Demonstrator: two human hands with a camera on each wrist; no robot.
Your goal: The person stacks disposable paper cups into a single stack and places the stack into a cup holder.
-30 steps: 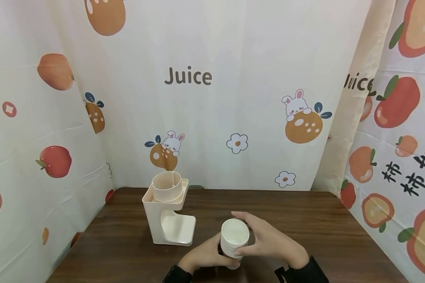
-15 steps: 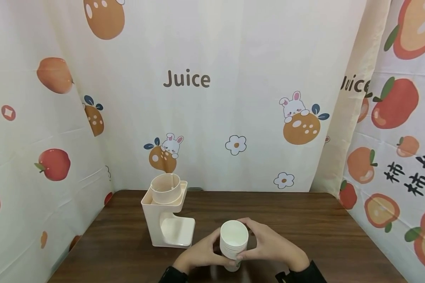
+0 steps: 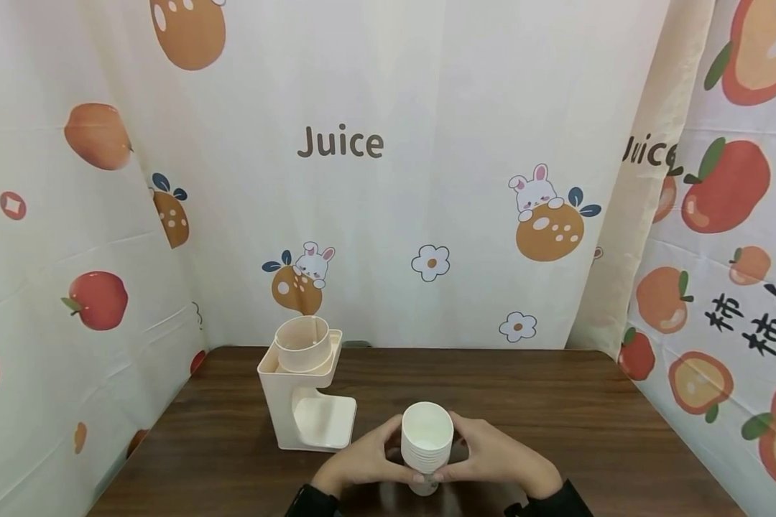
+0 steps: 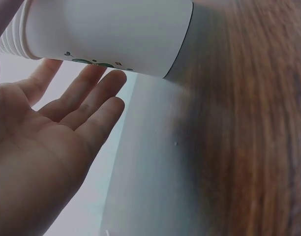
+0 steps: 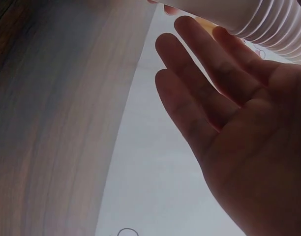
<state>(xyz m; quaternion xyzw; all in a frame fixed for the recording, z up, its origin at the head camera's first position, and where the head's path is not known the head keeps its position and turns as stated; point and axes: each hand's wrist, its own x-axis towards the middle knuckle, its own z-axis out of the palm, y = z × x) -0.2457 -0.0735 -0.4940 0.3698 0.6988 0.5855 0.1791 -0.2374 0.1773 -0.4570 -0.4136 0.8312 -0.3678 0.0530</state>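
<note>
A stack of white paper cups [image 3: 427, 434] stands upright near the front of the table, open mouths up and several rims showing below the top one. My left hand [image 3: 367, 457] holds its left side, thumb in front and index finger toward the back. From the right, my right hand [image 3: 494, 459] holds it the same way, and the two thumbs nearly meet at the front. Small green print shows low on the lowest cup [image 4: 111, 32] in the left wrist view. The other fingers of my right hand [image 5: 239, 108] stay extended in the right wrist view.
A cream plastic stand [image 3: 283, 413] with a round, cup-like holder [image 3: 302, 346] on top and a flat foot stands left of the hands. Fruit-printed curtains [image 3: 427, 179] enclose the dark wooden table [image 3: 556, 402] at the back and sides.
My right hand has come down and toward me, its index finger dropping from above rim height to beside the stack. My left hand has shifted slightly left. The stack has barely moved.
</note>
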